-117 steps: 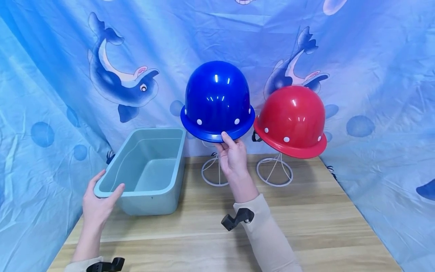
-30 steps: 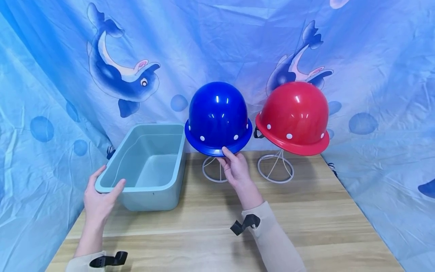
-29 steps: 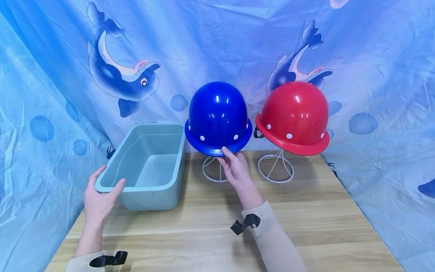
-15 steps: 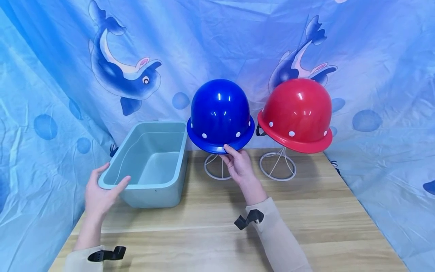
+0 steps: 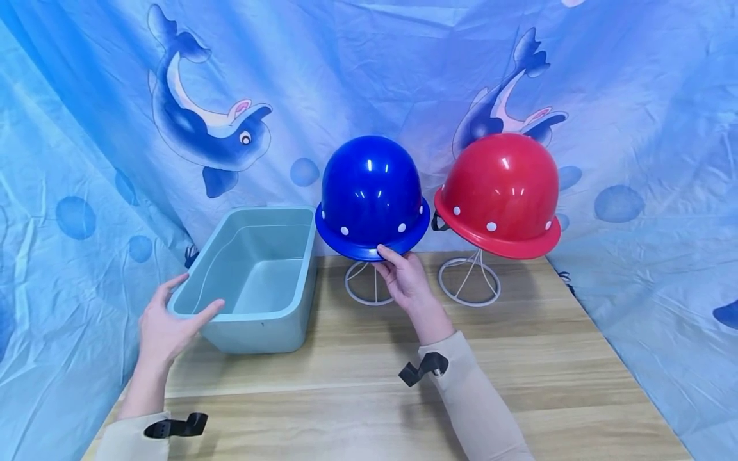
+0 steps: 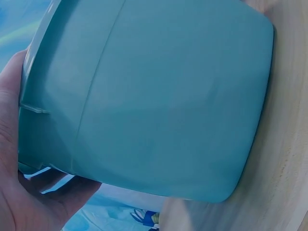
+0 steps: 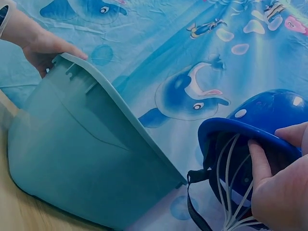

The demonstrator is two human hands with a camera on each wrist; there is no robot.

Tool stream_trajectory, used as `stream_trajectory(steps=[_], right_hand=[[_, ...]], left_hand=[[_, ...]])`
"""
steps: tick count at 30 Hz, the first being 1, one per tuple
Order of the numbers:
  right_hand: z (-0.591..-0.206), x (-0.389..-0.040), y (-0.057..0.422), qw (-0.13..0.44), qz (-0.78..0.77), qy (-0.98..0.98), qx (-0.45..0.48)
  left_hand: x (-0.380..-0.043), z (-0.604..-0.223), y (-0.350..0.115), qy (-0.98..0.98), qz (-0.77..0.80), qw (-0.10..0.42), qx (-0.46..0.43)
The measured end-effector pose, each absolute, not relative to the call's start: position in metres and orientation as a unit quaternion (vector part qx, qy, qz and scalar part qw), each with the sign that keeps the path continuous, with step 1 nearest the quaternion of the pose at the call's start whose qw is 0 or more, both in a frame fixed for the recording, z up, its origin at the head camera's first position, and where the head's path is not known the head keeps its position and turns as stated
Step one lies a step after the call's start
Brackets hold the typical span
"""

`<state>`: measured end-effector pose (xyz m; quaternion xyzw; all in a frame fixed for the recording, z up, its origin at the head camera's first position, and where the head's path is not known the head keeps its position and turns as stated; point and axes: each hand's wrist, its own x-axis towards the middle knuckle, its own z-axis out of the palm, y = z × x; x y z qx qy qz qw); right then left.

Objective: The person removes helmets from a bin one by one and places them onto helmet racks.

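Observation:
A blue hard hat (image 5: pixel 371 192) sits over a white wire stand (image 5: pixel 369 282), its brim level. My right hand (image 5: pixel 406 282) pinches the front brim, thumb on top and fingers underneath. In the right wrist view, wires of the stand rise into the helmet (image 7: pixel 279 110) and a black chin strap (image 7: pixel 195 207) hangs from it. My left hand (image 5: pixel 167 326) holds the near-left corner of a green plastic tub (image 5: pixel 262 336), thumb over the rim and fingers at the outer side. In the left wrist view, fingers (image 6: pixel 77 192) reach beneath the rim of the tub (image 6: pixel 168 96).
A red hard hat (image 5: pixel 501 192) rests tilted on a second wire stand (image 5: pixel 469 282), close to the right of the blue one. The tub stands on the wooden table (image 5: pixel 346 410) to the left. A blue dolphin-print curtain (image 5: pixel 369 64) hangs behind and along both sides.
The blue helmet has come down onto its stand, with my right hand still at the brim. Over the last half second my left hand has shifted slightly left at the tub's corner.

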<state>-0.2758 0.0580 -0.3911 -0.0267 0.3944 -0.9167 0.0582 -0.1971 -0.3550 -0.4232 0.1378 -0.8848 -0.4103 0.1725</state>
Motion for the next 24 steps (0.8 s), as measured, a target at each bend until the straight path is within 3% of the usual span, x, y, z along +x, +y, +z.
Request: stream_trajectory(steps=[6, 12, 16, 24], right_hand=[[-0.392, -0.276, 0.07, 0.088, -0.889, 0.445, -0.063], [-0.399, -0.272, 0.112, 0.132, -0.781, 0.592, -0.149], [-0.4, -0.263, 0.15, 0.085, -0.631, 0.747, -0.188], [-0.397, -0.237, 0.21, -0.07, -0.334, 0.919, -0.198]], left_hand=[[-0.205, -0.427, -0.354, -0.88, -0.417, 0.179, 0.143], [-0.204, -0.423, -0.351, -0.894, -0.386, 0.186, 0.129], [-0.191, -0.412, -0.344, -0.905, -0.343, 0.225, 0.11], [-0.165, -0.396, -0.317, -0.925, -0.265, 0.272, 0.025]])
